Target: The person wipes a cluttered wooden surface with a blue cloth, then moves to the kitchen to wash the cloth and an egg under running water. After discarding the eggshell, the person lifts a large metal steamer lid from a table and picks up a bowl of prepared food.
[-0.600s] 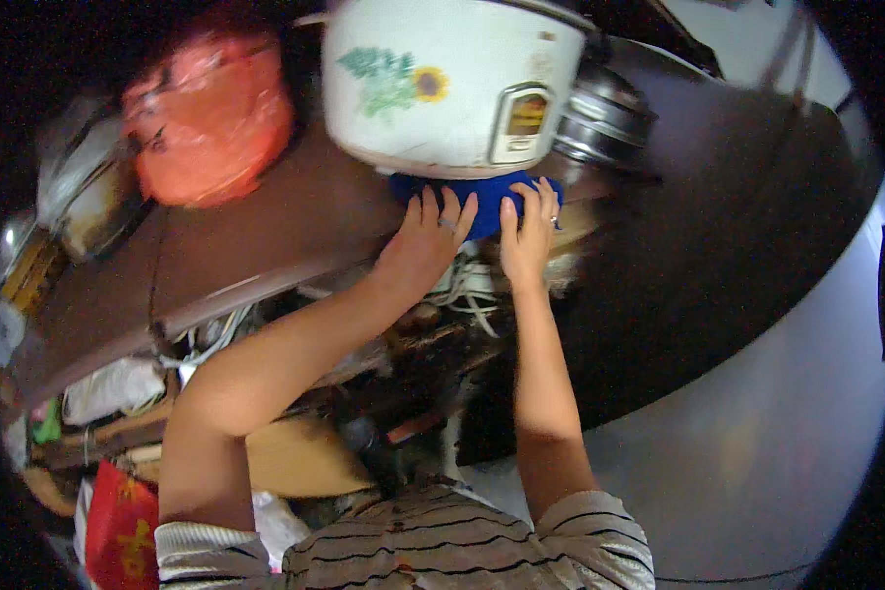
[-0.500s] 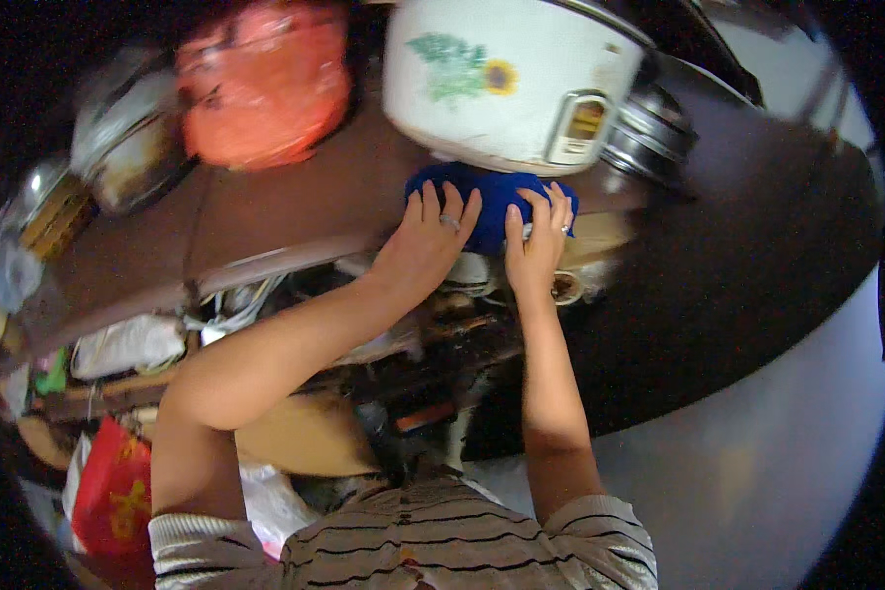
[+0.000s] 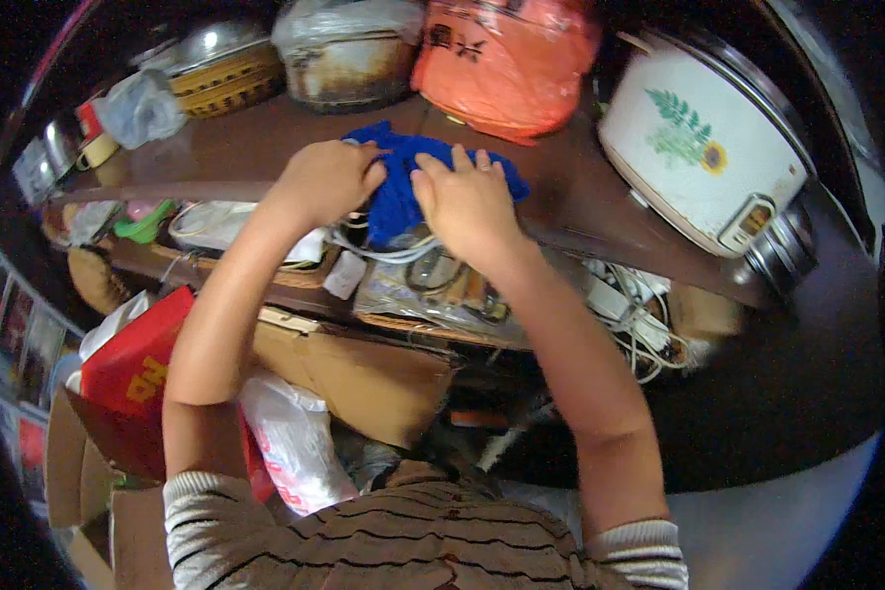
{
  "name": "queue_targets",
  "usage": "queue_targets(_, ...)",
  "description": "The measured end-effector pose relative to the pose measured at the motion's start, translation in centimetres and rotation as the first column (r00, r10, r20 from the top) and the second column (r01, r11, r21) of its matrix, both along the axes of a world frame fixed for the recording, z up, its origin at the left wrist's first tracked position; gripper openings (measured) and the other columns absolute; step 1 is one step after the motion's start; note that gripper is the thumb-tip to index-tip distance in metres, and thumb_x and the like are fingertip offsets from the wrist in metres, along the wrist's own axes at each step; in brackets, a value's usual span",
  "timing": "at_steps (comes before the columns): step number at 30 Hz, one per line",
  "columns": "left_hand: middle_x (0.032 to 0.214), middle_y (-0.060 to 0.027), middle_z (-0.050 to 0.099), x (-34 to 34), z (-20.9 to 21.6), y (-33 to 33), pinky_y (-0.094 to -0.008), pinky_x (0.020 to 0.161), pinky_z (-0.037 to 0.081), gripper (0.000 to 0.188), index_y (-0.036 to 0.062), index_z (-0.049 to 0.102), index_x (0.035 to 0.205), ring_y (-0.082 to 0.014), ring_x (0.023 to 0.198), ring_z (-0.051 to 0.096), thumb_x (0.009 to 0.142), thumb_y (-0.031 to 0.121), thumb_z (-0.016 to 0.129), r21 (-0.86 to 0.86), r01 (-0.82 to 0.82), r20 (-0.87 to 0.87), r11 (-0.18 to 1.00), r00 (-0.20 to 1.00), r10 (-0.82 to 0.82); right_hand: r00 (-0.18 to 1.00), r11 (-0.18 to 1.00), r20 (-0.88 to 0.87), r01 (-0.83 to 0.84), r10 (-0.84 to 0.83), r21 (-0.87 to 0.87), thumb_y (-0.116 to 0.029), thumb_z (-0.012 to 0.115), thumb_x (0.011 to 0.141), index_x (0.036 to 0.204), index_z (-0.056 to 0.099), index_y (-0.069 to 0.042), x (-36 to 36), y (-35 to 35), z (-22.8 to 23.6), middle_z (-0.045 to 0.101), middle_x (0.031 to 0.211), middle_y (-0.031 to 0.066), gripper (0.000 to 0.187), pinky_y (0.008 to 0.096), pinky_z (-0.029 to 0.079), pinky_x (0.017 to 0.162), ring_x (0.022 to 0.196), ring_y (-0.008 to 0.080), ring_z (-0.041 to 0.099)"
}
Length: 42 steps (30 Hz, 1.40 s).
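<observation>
A bunched blue cloth [image 3: 395,202] lies on the brown shelf top [image 3: 236,157], its lower part hanging over the front edge. My left hand [image 3: 332,177] grips the left side of the cloth with curled fingers. On its right side my right hand [image 3: 467,202] presses down, bent fingertips dug into the fabric and a ring on one finger. Behind the cloth stands a pot wrapped in an orange-red plastic bag [image 3: 506,69]. Farther right is a white rice cooker [image 3: 693,143] with a sunflower and leaf print, apart from my hands.
A stained pot under clear plastic [image 3: 349,64] and a woven basket [image 3: 228,81] with a metal lid stand at the back left. Beneath the top, a lower shelf holds white cables [image 3: 624,315] and oddments. Cardboard [image 3: 354,379] and a red bag [image 3: 138,383] are below.
Both hands have moved left along the shelf with the blue cloth, from in front of the rice cooker to in front of the orange-red bag. The view has swung left too.
</observation>
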<state>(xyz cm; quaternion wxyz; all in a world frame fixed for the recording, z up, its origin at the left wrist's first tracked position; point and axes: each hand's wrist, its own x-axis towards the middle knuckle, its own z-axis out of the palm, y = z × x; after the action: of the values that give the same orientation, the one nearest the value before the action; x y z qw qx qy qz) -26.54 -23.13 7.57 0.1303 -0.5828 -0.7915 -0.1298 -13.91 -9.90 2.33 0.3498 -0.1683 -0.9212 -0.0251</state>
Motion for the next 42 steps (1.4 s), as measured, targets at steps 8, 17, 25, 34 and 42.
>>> queue_targets(8,0.147,-0.0229,0.028,6.2,-3.9,5.1,-0.0659,0.095,0.031,0.061,0.0110,0.042,0.134,-0.0517,0.121,0.041,0.084,0.044,0.047,0.215,-0.070,-0.016,0.974,0.997,0.075,0.989,0.969,0.008,-0.142,0.147,-0.201,-0.015,0.052,0.089,0.124,0.045,-0.005,4.8,4.9,2.3,0.052,0.119,0.0248,0.037,0.0473,0.048,0.087,0.109,0.0432,0.051)
queue_targets(17,0.154,-0.0092,0.018,-2.4,-0.6,4.1,-0.0517,0.112,0.017,0.059,0.0257,0.027,0.146,-0.0406,0.139,0.017,0.095,0.054,0.028,-0.339,-0.137,0.185,0.931,0.960,0.208,0.701,0.728,0.383,-0.283,0.601,-0.624,-0.033,0.021,0.102,0.145,0.024,-0.006,1.4,5.2,6.4,0.020,0.152,0.0130,0.051,0.0360,0.007,0.115,0.142,0.0260,0.014)
queue_targets(25,0.154,-0.0034,0.016,-18.3,-1.4,-7.7,-0.0471,0.114,0.012,0.057,0.0307,0.029,0.145,-0.0350,0.141,0.014,0.094,0.056,0.022,-0.313,-0.528,0.100,0.790,0.808,0.580,0.498,0.811,0.648,-0.445,0.576,-0.379,-0.063,0.014,0.093,0.149,0.005,-0.011,-21.1,-3.6,5.4,0.004,0.155,0.0123,0.077,0.0485,0.003,0.113,0.142,0.0379,0.001)
queue_targets(34,0.153,-0.0034,0.021,-37.2,-4.2,-25.0,-0.0470,0.114,0.015,0.050,0.0302,0.034,0.142,-0.0312,0.141,0.017,0.096,0.047,0.027,-0.291,-0.714,-0.097,0.637,0.684,0.723,0.564,0.843,0.636,-0.447,0.526,-0.300,-0.078,0.017,0.082,0.150,0.001,-0.016,-38.9,-22.2,4.8,0.000,0.156,0.0098,0.093,0.0521,0.004,0.112,0.141,0.0412,0.001)
queue_targets(42,0.154,-0.0010,0.019,-45.4,-3.3,-28.5,-0.0489,0.114,0.009,0.059,0.0282,0.028,0.146,-0.0372,0.141,0.014,0.093,0.055,0.029,-0.204,-0.839,0.087,0.504,0.498,0.863,0.573,0.854,0.652,-0.460,0.496,-0.245,-0.066,0.016,0.090,0.150,0.002,-0.024,-53.6,-26.6,3.1,0.000,0.156,0.0035,0.074,0.0494,0.009,0.114,0.141,0.0386,0.005)
